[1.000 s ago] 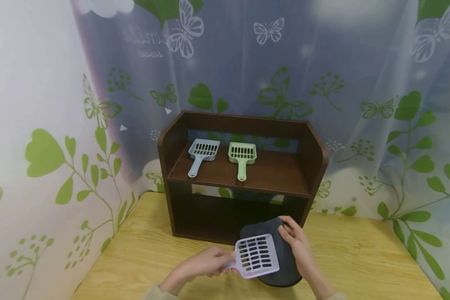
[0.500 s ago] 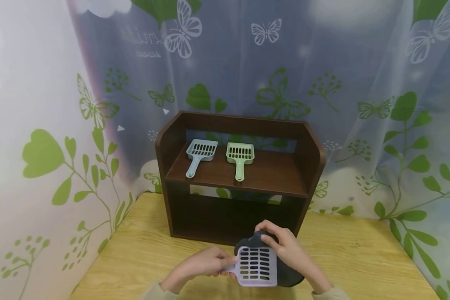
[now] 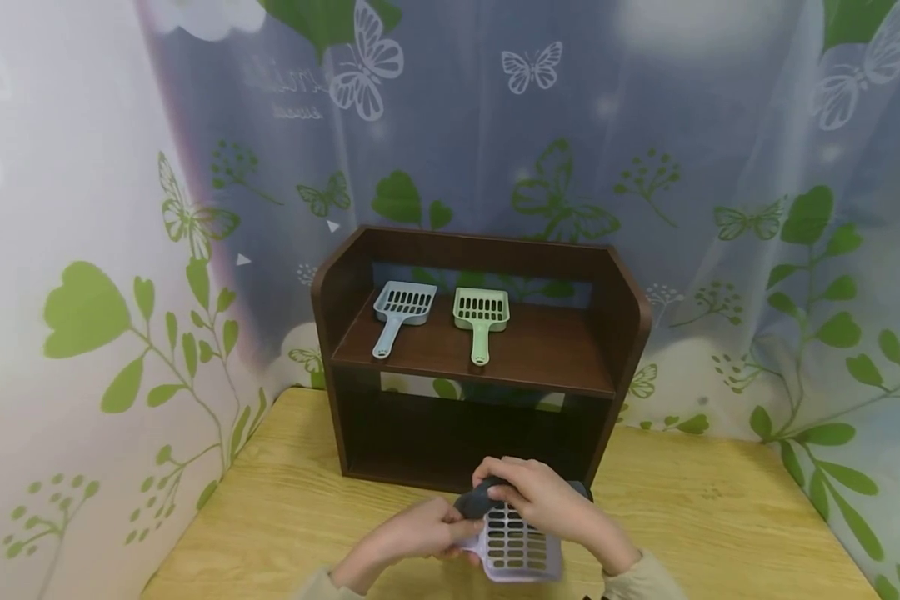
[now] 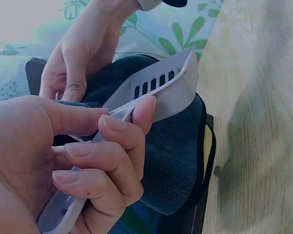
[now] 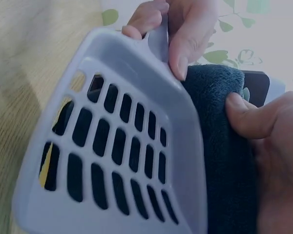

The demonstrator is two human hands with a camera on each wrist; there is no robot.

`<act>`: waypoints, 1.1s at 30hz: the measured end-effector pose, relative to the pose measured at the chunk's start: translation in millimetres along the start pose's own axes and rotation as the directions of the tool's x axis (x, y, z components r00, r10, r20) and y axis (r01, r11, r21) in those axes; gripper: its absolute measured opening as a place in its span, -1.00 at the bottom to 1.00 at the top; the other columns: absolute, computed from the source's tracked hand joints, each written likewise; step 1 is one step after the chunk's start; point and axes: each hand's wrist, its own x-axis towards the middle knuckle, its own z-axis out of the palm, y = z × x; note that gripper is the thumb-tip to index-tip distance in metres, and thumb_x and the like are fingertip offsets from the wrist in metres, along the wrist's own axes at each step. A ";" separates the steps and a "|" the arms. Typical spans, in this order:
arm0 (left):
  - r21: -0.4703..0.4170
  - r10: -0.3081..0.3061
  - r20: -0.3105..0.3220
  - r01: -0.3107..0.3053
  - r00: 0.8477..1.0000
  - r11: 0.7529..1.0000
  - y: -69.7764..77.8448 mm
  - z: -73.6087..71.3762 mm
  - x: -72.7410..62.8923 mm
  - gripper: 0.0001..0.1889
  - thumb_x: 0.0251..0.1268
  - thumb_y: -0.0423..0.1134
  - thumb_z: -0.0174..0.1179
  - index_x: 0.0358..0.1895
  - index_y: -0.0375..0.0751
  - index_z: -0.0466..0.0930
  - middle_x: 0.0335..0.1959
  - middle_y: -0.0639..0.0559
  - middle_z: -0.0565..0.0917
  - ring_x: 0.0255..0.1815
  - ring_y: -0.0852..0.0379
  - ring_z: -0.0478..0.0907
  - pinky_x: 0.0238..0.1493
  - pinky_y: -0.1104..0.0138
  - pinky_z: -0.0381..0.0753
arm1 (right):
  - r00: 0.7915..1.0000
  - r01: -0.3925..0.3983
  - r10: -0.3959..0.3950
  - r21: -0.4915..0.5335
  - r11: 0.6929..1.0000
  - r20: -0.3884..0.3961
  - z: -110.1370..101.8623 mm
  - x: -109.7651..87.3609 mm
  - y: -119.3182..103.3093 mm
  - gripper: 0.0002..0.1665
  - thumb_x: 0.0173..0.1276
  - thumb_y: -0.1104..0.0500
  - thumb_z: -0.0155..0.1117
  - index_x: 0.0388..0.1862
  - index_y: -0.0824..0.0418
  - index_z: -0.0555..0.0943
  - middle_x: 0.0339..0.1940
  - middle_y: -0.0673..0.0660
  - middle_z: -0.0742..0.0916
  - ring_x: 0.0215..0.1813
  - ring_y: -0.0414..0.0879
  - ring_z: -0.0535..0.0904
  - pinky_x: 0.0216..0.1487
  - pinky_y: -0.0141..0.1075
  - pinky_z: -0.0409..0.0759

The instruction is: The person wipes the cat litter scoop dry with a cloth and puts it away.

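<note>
A pale purple litter scoop (image 3: 521, 575) is low in the head view, in front of the shelf. My left hand (image 3: 431, 533) grips it by the handle, fingers curled round it in the left wrist view. A dark plush cloth (image 3: 474, 498) with a black edge lies behind and beside the scoop. My right hand (image 3: 543, 500) pinches the cloth (image 5: 219, 161) between thumb and fingers, near the scoop's handle end. Part of the cloth shows through the slots of the scoop (image 5: 112, 63) in the right wrist view. The right hand's fingertips are partly hidden by the cloth.
A dark brown two-tier shelf (image 3: 562, 350) stands on the wood-grain table (image 3: 690, 517). On its upper board lie a blue litter scoop (image 3: 394, 323) and a green litter scoop (image 3: 481, 333). Printed curtains (image 3: 450, 108) hang behind and at the sides.
My right hand has moved left over the scoop, bringing the cloth's edge towards its handle end. The scoop has turned and sunk slightly, still in my left hand.
</note>
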 end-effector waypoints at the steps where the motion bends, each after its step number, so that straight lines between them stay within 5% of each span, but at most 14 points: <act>1: 0.002 -0.001 -0.006 0.001 1.000 1.000 0.1 0.0 -0.2 -0.46 0.53 -0.08 0.13 -0.64 -0.39 0.54 -0.78 0.16 0.42 -0.79 0.32 0.01 -0.69 0.46 0.01 | 1.000 -0.007 0.007 0.020 1.000 0.003 -1.2 -0.9 1.2 -0.85 0.57 0.19 0.13 0.01 -0.02 0.56 -0.12 -0.06 0.70 -0.27 -0.30 0.52 -0.22 -0.39 0.52; 9: -0.031 0.002 -0.029 -0.003 1.000 1.000 2.8 -0.5 -1.8 -0.50 0.53 -0.06 0.14 -0.44 -0.49 0.66 -0.72 0.13 0.44 -0.74 0.30 0.15 -0.64 0.46 0.10 | 0.992 -0.098 0.115 0.276 0.956 -0.044 -9.9 -9.5 26.8 -0.78 0.62 0.12 0.06 0.10 0.14 0.56 -0.06 0.01 0.68 -0.13 -0.23 0.56 -0.07 -0.34 0.54; 12: -0.061 0.014 -0.035 -0.016 0.999 0.998 4.4 -2.2 -2.4 -0.51 0.53 -0.06 0.14 -0.41 -0.48 0.67 -0.69 0.11 0.46 -0.72 0.29 0.16 -0.67 0.46 0.09 | 0.986 -0.099 0.149 0.476 0.874 -0.068 -11.5 -16.4 37.9 -0.73 0.63 0.19 0.03 0.14 0.33 0.50 -0.09 0.05 0.67 -0.12 -0.22 0.58 -0.07 -0.36 0.56; 15: -0.075 0.022 -0.040 -0.025 0.999 0.997 6.1 -4.3 -2.4 -0.52 0.52 -0.05 0.14 -0.38 -0.47 0.69 -0.68 0.10 0.47 -0.72 0.29 0.16 -0.68 0.45 0.07 | 0.983 -0.081 0.170 0.655 0.751 -0.073 -11.2 -23.6 46.1 -0.71 0.63 0.25 0.00 0.18 0.42 0.42 -0.16 0.02 0.69 -0.17 -0.21 0.62 -0.13 -0.37 0.60; 20: -0.105 0.002 -0.063 -0.008 0.998 0.994 5.1 -5.6 -2.4 -0.51 0.52 -0.04 0.15 -0.35 -0.52 0.67 -0.68 0.11 0.47 -0.71 0.28 0.16 -0.66 0.44 0.06 | 0.971 -0.063 0.223 0.813 0.580 -0.084 -7.8 -32.4 53.9 -0.77 0.64 0.27 -0.03 0.17 0.15 0.48 -0.15 -0.08 0.72 -0.14 -0.24 0.66 -0.14 -0.38 0.65; 23: -0.143 -0.004 -0.075 -0.006 0.997 0.990 2.8 -5.3 -2.4 -0.51 0.54 -0.05 0.13 -0.31 -0.54 0.66 -0.66 0.10 0.49 -0.70 0.27 0.14 -0.66 0.44 0.03 | 0.954 -0.068 0.282 0.849 0.524 -0.098 -6.1 -36.4 55.2 -0.76 0.65 0.24 -0.04 0.13 -0.01 0.50 -0.13 -0.09 0.73 -0.12 -0.25 0.67 -0.14 -0.38 0.66; 26: -0.168 0.002 -0.083 -0.016 0.997 0.986 0.5 -4.7 -2.7 -0.54 0.56 -0.06 0.10 -0.27 -0.49 0.67 -0.62 0.09 0.52 -0.69 0.27 0.15 -0.67 0.44 0.02 | 0.922 -0.096 0.372 0.865 0.493 -0.110 -3.2 -38.8 52.9 -0.78 0.66 0.20 -0.04 0.16 0.02 0.46 -0.10 -0.08 0.72 -0.10 -0.24 0.66 -0.12 -0.37 0.67; 28: -0.187 0.000 -0.095 -0.018 0.995 0.982 -1.1 -4.2 -2.9 -0.57 0.57 -0.06 0.08 -0.23 -0.43 0.69 -0.61 0.09 0.53 -0.69 0.27 0.16 -0.67 0.44 0.02 | 0.882 -0.119 0.455 0.877 0.466 -0.122 0.1 -39.7 49.5 -0.74 0.66 0.18 -0.03 0.24 0.10 0.40 -0.07 -0.07 0.71 -0.08 -0.23 0.66 -0.10 -0.36 0.67; 33: -0.277 -0.023 -0.153 -0.021 0.988 0.961 -5.0 -0.4 -2.4 -0.58 0.59 -0.05 0.03 -0.12 -0.39 0.68 -0.55 0.11 0.56 -0.69 0.33 0.16 -0.69 0.50 0.03 | 0.734 -0.065 0.653 0.938 0.341 -0.187 15.2 -40.2 41.8 -0.57 0.65 0.16 0.00 0.40 0.21 0.26 -0.04 -0.12 0.70 -0.04 -0.27 0.64 -0.05 -0.37 0.64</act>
